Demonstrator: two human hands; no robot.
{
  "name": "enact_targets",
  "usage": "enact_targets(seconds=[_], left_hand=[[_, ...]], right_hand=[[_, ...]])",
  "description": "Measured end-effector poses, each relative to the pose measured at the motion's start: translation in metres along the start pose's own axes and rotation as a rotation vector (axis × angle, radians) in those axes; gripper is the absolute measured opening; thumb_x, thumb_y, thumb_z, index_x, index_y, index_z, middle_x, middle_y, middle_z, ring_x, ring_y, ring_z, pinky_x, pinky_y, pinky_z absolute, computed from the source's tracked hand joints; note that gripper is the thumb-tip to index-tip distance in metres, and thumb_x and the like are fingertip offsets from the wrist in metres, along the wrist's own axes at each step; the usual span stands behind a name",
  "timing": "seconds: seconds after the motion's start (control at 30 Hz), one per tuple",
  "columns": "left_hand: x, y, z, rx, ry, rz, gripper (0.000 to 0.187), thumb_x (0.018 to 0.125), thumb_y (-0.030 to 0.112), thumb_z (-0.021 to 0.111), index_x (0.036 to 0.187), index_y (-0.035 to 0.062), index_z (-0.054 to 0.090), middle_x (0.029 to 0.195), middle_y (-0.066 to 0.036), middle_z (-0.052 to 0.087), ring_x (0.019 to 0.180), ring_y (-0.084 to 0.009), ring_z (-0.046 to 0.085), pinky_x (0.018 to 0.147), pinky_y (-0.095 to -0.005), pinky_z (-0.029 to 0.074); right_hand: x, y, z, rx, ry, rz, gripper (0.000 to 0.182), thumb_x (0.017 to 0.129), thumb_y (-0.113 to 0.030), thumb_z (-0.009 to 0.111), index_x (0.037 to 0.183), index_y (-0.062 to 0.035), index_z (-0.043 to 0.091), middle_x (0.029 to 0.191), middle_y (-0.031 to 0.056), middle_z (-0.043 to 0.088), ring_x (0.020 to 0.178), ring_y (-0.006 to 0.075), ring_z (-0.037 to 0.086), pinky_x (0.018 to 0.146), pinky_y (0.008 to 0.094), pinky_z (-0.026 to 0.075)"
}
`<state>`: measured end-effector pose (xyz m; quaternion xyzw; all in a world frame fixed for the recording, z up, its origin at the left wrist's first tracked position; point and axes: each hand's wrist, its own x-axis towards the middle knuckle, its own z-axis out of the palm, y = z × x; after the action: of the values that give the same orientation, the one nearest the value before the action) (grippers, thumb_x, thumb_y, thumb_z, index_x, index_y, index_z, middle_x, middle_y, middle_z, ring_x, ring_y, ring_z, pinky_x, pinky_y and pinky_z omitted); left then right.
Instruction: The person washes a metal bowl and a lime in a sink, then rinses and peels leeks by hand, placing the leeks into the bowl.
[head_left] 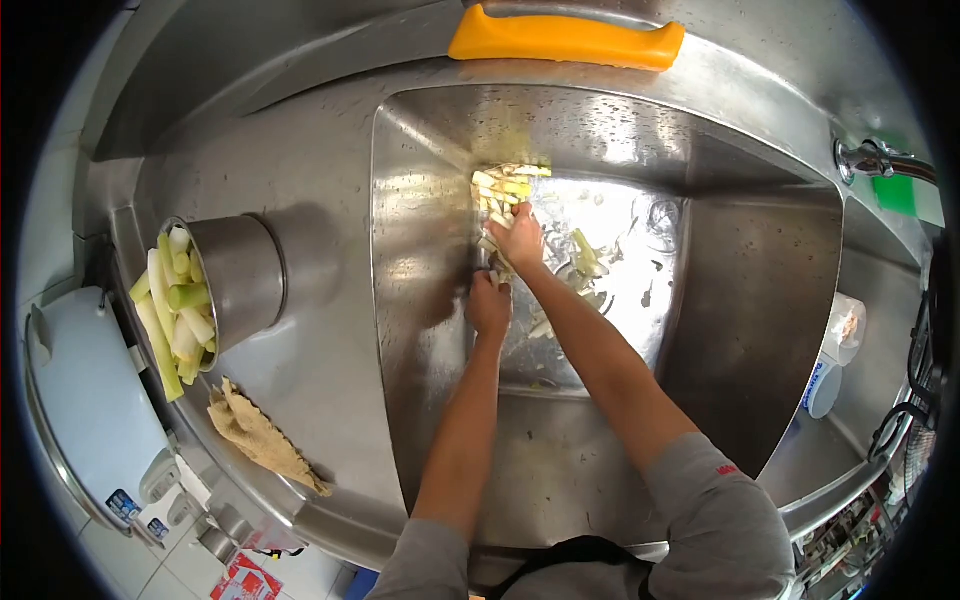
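Both my hands are low inside the steel sink point(430, 240), close to its left wall. My left hand point(489, 306) is closed, and a pale bit of leek stalk point(504, 270) shows at its fingertips. Just above it, my right hand point(520, 242) curls around a pale leek stalk, partly hidden by the fingers. Beyond the right hand, several cut leek stalks point(508, 184) lie piled in the sink's far left corner. Loose leek trimmings point(588, 255) are scattered over the wet sink floor to the right of my hands.
On the left drainboard a steel pot point(240, 270) lies tipped, full of leek stalks point(170, 300). A tan cloth point(262, 440) lies below it. An orange plastic bar point(570, 42) rests along the back ledge. A metal tap point(870, 160) and a white-blue cup point(824, 388) are at right.
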<state>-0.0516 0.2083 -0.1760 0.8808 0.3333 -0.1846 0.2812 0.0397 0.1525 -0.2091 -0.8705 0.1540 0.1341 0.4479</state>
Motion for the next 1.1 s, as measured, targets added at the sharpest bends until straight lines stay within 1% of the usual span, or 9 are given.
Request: enact_targets(seconds=[0.13, 0.33, 0.4, 0.53, 0.6, 0.67, 0.77, 0.83, 1.1], left_hand=[[0.010, -0.010, 0.003, -0.119, 0.118, -0.138, 0.027, 0.073, 0.025, 0.053, 0.086, 0.0019, 0.047, 0.080, -0.016, 0.056, 0.076, -0.0327, 0.057, 0.067, -0.0377, 0.044], [-0.008, 0.041, 0.009, -1.181, -0.185, -0.239, 0.029, 0.081, 0.027, 0.048, 0.098, 0.0035, 0.048, 0.087, -0.004, 0.056, 0.079, -0.0146, 0.053, 0.063, -0.0276, 0.042], [-0.020, 0.064, 0.010, -1.430, -0.496, -0.031, 0.027, 0.085, 0.027, 0.047, 0.100, 0.0042, 0.049, 0.092, -0.003, 0.055, 0.080, -0.0111, 0.051, 0.062, -0.0248, 0.041], [-0.058, 0.108, -0.003, -1.278, -0.522, 0.071, 0.025, 0.083, 0.022, 0.051, 0.103, 0.0076, 0.048, 0.088, -0.002, 0.056, 0.079, -0.0092, 0.050, 0.059, -0.0226, 0.039], [-0.070, 0.130, -0.011, -1.264, -0.446, 0.102, 0.024, 0.085, 0.025, 0.047, 0.098, 0.0040, 0.045, 0.075, -0.003, 0.052, 0.059, -0.0090, 0.046, 0.048, -0.0230, 0.038], [-0.071, 0.143, -0.014, -1.246, -0.436, -0.019, 0.022, 0.086, 0.025, 0.045, 0.093, 0.0043, 0.043, 0.067, -0.002, 0.048, 0.050, -0.0073, 0.041, 0.042, -0.0224, 0.034], [-0.106, 0.190, -0.047, -1.133, -0.484, -0.042, 0.032, 0.084, 0.037, 0.044, 0.074, 0.0067, 0.044, 0.052, 0.001, 0.038, 0.037, -0.0067, 0.031, 0.034, -0.0221, 0.025], [-0.123, 0.211, -0.057, -1.075, -0.543, -0.111, 0.043, 0.081, 0.047, 0.043, 0.065, 0.0080, 0.044, 0.043, 0.004, 0.030, 0.032, -0.0078, 0.023, 0.030, -0.0232, 0.020], [-0.172, 0.263, -0.080, -1.182, -0.861, 0.305, 0.025, 0.085, 0.030, 0.045, 0.102, 0.0117, 0.049, 0.074, 0.000, 0.051, 0.061, -0.0107, 0.051, 0.052, -0.0243, 0.043]], right_hand=[[0.001, 0.008, -0.001, -0.052, -0.048, 0.027, 0.037, 0.069, -0.031, 0.055, 0.089, 0.0002, 0.052, 0.078, 0.0220, 0.058, 0.073, 0.0375, 0.055, 0.065, 0.0428, 0.043], [-0.046, 0.020, -0.087, 0.293, -0.229, 0.008, 0.029, 0.077, -0.026, 0.051, 0.090, -0.0017, 0.058, 0.063, 0.0128, 0.058, 0.058, 0.0193, 0.055, 0.055, 0.0306, 0.043], [-0.057, 0.014, -0.114, 0.352, -0.242, 0.056, 0.027, 0.079, -0.025, 0.049, 0.091, -0.0018, 0.058, 0.061, 0.0110, 0.057, 0.055, 0.0155, 0.054, 0.054, 0.0279, 0.042], [-0.069, 0.000, -0.177, 0.168, -0.117, 0.058, 0.027, 0.081, -0.024, 0.050, 0.091, 0.0011, 0.057, 0.057, 0.0113, 0.057, 0.050, 0.0174, 0.055, 0.053, 0.0298, 0.043], [-0.074, -0.011, -0.215, -0.201, 0.106, -0.087, 0.028, 0.078, -0.024, 0.053, 0.086, 0.0025, 0.056, 0.060, 0.0205, 0.056, 0.060, 0.0326, 0.057, 0.056, 0.0382, 0.044], [-0.086, -0.039, -0.266, 0.006, 0.338, -0.113, 0.027, 0.078, -0.022, 0.054, 0.082, 0.0047, 0.055, 0.057, 0.0236, 0.052, 0.056, 0.0358, 0.054, 0.053, 0.0400, 0.042], [-0.086, -0.074, -0.341, 0.418, 0.597, -0.209, 0.027, 0.080, -0.025, 0.054, 0.075, 0.0017, 0.054, 0.056, 0.0121, 0.050, 0.054, 0.0126, 0.045, 0.053, 0.0305, 0.039], [-0.074, -0.094, -0.391, 0.399, 0.826, -0.173, 0.031, 0.081, -0.028, 0.051, 0.073, 0.0028, 0.052, 0.059, 0.0129, 0.051, 0.055, 0.0166, 0.043, 0.054, 0.0327, 0.038], [0.006, -0.132, -0.480, 0.268, 1.125, -0.097, 0.044, 0.068, -0.041, 0.061, 0.067, 0.0033, 0.059, 0.067, 0.0193, 0.059, 0.063, 0.0324, 0.056, 0.064, 0.0400, 0.042]])
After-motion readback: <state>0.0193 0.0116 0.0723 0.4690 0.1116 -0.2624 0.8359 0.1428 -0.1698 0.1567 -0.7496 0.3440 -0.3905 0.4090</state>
